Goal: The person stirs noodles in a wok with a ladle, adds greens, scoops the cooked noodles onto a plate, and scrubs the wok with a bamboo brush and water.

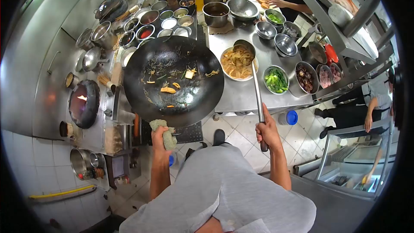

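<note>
My left hand (160,140) is closed around a folded greenish cloth (169,140) at the near rim of a large black wok (172,99). The wok is tilted toward me, with noodle scraps and a few orange and pale bits stuck inside. In my right hand (269,130) is the dark handle of a long metal ladle (258,86). Its bowl rests at the far right side of a round dish of noodles (235,65) on the steel counter. Beside that dish stands a bowl of green vegetables (276,80).
Many sauce and seasoning bowls (168,23) stand beyond the wok. A burner ring (84,103) is at left. Bowls of dark mushrooms (305,78) line the counter's right side. Another person's hands (276,2) work at the far end; another person stands at right.
</note>
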`<state>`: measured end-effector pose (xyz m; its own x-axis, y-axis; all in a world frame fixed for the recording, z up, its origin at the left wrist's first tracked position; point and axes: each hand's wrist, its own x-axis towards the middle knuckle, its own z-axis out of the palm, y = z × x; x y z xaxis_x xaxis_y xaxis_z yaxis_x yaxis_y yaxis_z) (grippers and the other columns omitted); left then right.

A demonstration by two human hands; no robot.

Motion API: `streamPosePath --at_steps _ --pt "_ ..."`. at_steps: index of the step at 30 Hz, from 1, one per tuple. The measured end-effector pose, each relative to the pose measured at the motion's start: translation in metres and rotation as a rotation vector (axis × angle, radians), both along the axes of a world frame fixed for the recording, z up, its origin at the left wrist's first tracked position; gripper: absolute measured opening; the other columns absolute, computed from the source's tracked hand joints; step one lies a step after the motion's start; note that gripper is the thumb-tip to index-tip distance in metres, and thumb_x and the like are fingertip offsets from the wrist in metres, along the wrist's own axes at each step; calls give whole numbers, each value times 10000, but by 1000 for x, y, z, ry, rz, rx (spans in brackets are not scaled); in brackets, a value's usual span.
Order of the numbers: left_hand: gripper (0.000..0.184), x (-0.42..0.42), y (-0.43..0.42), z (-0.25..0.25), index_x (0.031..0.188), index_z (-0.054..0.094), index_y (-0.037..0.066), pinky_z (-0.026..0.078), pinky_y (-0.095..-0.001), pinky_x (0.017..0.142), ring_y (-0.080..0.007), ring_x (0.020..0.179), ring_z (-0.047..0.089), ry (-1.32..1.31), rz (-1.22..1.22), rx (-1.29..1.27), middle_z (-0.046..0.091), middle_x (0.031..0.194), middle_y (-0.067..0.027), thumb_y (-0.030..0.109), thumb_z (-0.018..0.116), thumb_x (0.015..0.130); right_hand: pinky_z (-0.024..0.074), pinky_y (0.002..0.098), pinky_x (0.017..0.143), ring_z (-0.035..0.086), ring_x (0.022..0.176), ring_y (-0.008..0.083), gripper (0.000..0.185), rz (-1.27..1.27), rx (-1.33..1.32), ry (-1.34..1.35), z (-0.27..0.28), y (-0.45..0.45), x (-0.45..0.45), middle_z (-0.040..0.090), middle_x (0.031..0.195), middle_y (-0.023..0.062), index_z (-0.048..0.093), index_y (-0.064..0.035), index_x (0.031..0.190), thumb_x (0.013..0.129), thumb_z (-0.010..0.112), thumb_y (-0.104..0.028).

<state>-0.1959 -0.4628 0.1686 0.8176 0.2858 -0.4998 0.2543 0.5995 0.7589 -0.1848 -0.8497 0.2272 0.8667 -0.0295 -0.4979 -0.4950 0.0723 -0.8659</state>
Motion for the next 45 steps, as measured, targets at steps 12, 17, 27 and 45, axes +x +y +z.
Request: streamPosePath --at_steps 12,17,27,45 --pt "190 35 -25 27 967 548 110 501 -299 406 -169 635 628 5 -15 147 610 798 -58 140 564 780 446 316 414 497 403 139 847 97 -304 -37 7 -37 2 544 561 50 244 -190 1556 774 468 45" --pt "189 48 -32 30 971 549 108 495 -300 411 -172 638 631 -6 -25 153 611 785 -55 146 568 787 457 363 468 522 421 212 851 168 -558 -120 -4 -51 1 543 552 115 232 -179 1556 769 502 2" --pt "212 74 -62 74 988 571 83 508 -296 489 -181 664 629 -125 -59 202 585 812 -52 123 564 781 399 248 397 458 415 89 851 96 19 -153 -17 -33 -17 482 622 -3 97 -182 1579 841 461 38" --pt "202 100 -82 69 933 553 59 472 -294 559 -146 645 560 -180 -102 160 543 800 -25 30 566 733 484 374 606 610 559 240 821 552 -619 -706 -52 -14 69 592 681 200 302 -240 1533 798 582 -4"
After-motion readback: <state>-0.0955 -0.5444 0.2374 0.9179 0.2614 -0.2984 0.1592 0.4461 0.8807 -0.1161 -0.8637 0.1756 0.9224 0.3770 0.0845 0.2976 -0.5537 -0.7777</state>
